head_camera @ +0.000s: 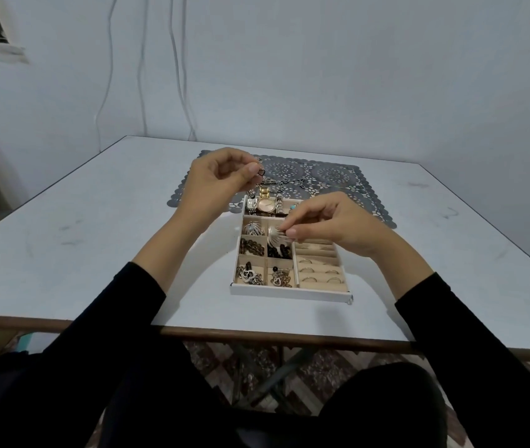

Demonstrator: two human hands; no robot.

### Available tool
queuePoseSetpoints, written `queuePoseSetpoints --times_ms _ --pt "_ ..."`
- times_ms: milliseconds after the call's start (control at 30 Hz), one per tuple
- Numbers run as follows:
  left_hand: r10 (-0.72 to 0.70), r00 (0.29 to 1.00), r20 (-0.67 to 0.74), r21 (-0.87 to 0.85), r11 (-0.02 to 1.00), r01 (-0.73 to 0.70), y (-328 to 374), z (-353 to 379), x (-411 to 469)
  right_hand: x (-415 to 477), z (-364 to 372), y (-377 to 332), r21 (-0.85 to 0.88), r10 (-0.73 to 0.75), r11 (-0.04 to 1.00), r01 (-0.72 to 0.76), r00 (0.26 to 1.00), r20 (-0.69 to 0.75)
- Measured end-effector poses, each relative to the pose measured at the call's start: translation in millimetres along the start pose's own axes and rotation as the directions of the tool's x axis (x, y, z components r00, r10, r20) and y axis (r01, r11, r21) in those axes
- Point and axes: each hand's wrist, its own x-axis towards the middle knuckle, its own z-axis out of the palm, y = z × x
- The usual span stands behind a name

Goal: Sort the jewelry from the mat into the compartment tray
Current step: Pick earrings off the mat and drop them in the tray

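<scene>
The left hand (pixel 221 179) is raised above the far left corner of the compartment tray (pixel 289 293), thumb and forefinger pinching a small dark heart-shaped charm (pixel 261 172); the other fingers are curled in. The right hand (pixel 331 224) is lower, over the middle of the tray, and its thumb and forefinger pinch a silver fan-shaped piece (pixel 274 237) that hangs above the middle row of small compartments. Whether that piece touches the tray floor cannot be told. The two hands are apart, each closed on its own item.

The tray lies on a white table (pixel 95 221), its far end overlapping the near edge of a grey lace-pattern mat (pixel 338 179). A dark chain (pixel 289 183) lies on the mat just beyond the tray. In the tray's far compartment are a gold watch (pixel 266 204) and, to its left, a silver watch (pixel 250 203), with a small turquoise item (pixel 292 207) to the right. The left small compartments hold a silver wire piece (pixel 252 228), dark beads (pixel 252 247) and silver heart pendants (pixel 249 276) — one kind to each. Rings (pixel 318 270) sit in the padded slots on the right side. Black sleeves (pixel 121 318) cover both forearms.
</scene>
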Motion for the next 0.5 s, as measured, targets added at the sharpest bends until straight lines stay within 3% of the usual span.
queuePoseSetpoints --times_ms 333,500 --pt "0.037 0.999 0.021 0.008 0.999 -0.037 14 3 10 -3 0 -7 -0.219 0.15 0.97 -0.103 0.966 0.208" --pt "0.037 0.999 0.024 -0.001 0.999 -0.037 17 3 10 1 4 -12 -0.342 0.212 0.931 -0.127 0.951 0.227"
